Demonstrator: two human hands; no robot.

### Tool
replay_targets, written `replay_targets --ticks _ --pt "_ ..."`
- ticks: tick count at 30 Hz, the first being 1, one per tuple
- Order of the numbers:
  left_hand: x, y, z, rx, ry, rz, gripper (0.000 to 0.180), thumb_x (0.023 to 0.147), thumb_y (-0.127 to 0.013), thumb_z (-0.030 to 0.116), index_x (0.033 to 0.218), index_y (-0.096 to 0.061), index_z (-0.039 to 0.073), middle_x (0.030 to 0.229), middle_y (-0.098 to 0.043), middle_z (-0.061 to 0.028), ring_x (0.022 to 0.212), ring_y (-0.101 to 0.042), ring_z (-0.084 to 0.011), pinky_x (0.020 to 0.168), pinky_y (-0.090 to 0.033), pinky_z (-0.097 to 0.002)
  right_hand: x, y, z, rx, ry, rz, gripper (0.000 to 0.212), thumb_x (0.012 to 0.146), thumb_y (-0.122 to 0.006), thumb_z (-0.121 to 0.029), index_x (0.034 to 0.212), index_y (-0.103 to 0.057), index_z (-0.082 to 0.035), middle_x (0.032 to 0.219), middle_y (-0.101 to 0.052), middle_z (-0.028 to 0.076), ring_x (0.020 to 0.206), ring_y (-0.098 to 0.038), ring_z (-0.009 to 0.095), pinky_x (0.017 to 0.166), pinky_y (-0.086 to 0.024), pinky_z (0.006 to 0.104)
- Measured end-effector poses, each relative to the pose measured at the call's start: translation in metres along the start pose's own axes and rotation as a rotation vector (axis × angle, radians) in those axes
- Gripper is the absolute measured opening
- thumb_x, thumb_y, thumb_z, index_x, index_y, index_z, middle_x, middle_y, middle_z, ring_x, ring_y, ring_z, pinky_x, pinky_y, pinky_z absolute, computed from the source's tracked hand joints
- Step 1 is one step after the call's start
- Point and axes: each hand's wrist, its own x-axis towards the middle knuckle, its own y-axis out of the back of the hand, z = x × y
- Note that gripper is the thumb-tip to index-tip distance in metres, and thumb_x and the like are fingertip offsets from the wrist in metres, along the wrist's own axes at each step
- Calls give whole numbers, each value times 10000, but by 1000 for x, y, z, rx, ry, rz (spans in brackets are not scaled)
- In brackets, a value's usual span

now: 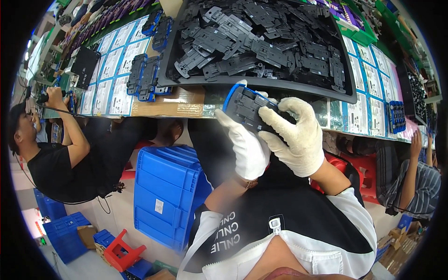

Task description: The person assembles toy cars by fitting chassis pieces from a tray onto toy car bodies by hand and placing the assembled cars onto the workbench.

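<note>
In front of the tray I hold what looks like a toy car (246,110), its black plastic underside turned up and a blue shell edge showing on the left. My left hand (247,147), in a white glove, is closed around it from the left and below. My right hand (298,140), in a cream knitted glove, grips its right side, with bent fingers on the black base. Those fingers hide the right end. Beyond my hands, a large black tray (266,85) is heaped with loose black chassis plates (270,51).
Several blue-and-black car assemblies (143,77) lie left of the tray, on a table covered with printed sheets (102,95). More blue pieces (396,116) lie at the right. A blue crate (163,196) stands below the table's edge. People work at left (60,154) and right (415,182).
</note>
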Motion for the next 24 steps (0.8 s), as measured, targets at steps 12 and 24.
replay_targets --ticks 12,24 --pt "20 -6 14 -430 81 20 340 965 -650 319 1139 -566 40 1001 -622 -82 919 -638 -217 851 -560 -420 -17 -4 25 1065 -578 62 467 921 -682 -181 1346 -545 -47 1192 -552 85 1078 -574 173 948 -474 321" --pt "7 -9 9 -359 24 -41 357 1002 -588 298 1220 -527 21 1059 -608 -90 994 -620 -212 893 -531 -358 -25 -8 12 1456 -790 -67 486 964 -654 -234 1387 -517 -36 1341 -562 89 1229 -535 191 985 -510 355"
